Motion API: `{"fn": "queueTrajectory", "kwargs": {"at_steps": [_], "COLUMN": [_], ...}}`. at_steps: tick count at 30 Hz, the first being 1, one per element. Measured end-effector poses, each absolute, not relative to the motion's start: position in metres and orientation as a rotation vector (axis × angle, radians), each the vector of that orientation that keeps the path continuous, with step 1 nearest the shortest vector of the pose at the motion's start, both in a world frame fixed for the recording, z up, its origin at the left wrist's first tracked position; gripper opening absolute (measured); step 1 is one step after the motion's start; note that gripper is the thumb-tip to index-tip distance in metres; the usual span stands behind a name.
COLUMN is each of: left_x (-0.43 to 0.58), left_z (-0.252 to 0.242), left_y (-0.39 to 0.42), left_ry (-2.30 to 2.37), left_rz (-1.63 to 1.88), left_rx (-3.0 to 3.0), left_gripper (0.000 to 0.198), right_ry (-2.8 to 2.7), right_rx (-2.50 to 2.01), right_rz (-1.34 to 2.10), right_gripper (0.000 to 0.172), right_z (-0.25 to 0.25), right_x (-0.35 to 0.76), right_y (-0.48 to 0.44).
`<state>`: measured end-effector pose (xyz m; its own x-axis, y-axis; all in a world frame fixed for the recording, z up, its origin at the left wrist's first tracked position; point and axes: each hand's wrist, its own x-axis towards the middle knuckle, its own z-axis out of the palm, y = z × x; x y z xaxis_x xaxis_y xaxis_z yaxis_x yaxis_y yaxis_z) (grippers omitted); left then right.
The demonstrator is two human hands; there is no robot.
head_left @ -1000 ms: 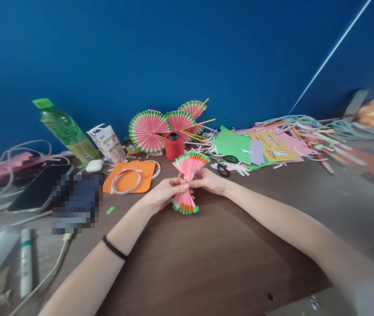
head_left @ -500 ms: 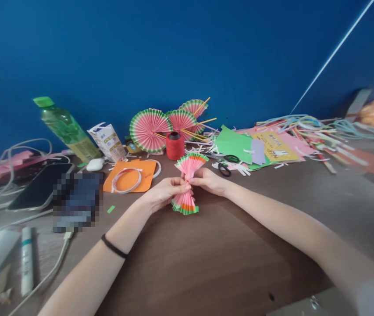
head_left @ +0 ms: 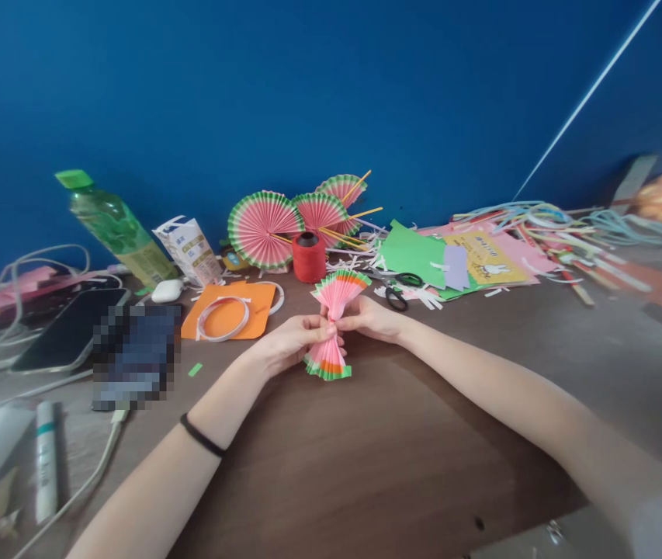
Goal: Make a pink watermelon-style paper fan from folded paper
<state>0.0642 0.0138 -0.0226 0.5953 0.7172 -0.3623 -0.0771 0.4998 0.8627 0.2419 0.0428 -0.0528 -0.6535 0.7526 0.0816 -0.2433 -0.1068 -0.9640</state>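
Note:
Between my two hands is a pleated paper fan, pink with green and orange edges, pinched at its middle so both ends spread like a bow tie. My left hand grips the narrow waist from the left, thumb on top. From the right, my right hand closes its thumb and fingers on the same waist. Some fingertips are hidden behind the folds. Just beyond the fan stands a spool of red thread. Finished round watermelon-coloured fans with yellow sticks lean against the wall behind it.
Black-handled scissors lie beside paper scraps and green paper sheets. Rolls of tape rest on orange paper. On the left are a green bottle, a carton, phones, cables and a marker.
Almost nothing differs. The view has shifted very slightly, while both hands keep the same hold on the paper fan.

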Motion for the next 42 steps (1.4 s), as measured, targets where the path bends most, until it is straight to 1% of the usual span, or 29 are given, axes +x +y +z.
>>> {"fn": "queueTrajectory", "kwargs": {"at_steps": [6, 10, 16, 21, 28, 37, 42], "left_x": [0.0636, 0.0625, 0.0621, 0.0634, 0.0638, 0.0670, 0.0672], "left_z": [-0.0227, -0.0218, -0.0256, -0.0251, -0.0236, -0.0271, -0.0224], "left_y": [0.0143, 0.0132, 0.0134, 0.0138, 0.0138, 0.0121, 0.0133], "left_ry": [0.818, 0.802, 0.761, 0.764, 0.770, 0.792, 0.897], "left_rz": [0.543, 0.561, 0.567, 0.543, 0.581, 0.611, 0.609], "left_rx": [0.963, 0.941, 0.905, 0.916, 0.940, 0.958, 1.059], "left_gripper": [0.032, 0.032, 0.027, 0.033, 0.032, 0.034, 0.036], "right_ry": [-1.425, -1.499, -1.511, -1.450, -1.415, -1.468, -1.347], "right_rx": [-0.559, -0.559, -0.621, -0.595, -0.559, -0.599, -0.581], "right_rz": [1.835, 1.871, 1.837, 1.859, 1.866, 1.852, 1.869], "right_gripper": [0.027, 0.029, 0.028, 0.026, 0.021, 0.031, 0.025], "right_z": [-0.0545, -0.0500, -0.0473, -0.0519, -0.0546, -0.0495, -0.0505], "right_x": [0.2429, 0.2458, 0.2462, 0.2446, 0.2447, 0.2432, 0.2398], "right_y": [0.0438, 0.0447, 0.0432, 0.0439, 0.0450, 0.0398, 0.0403]}}
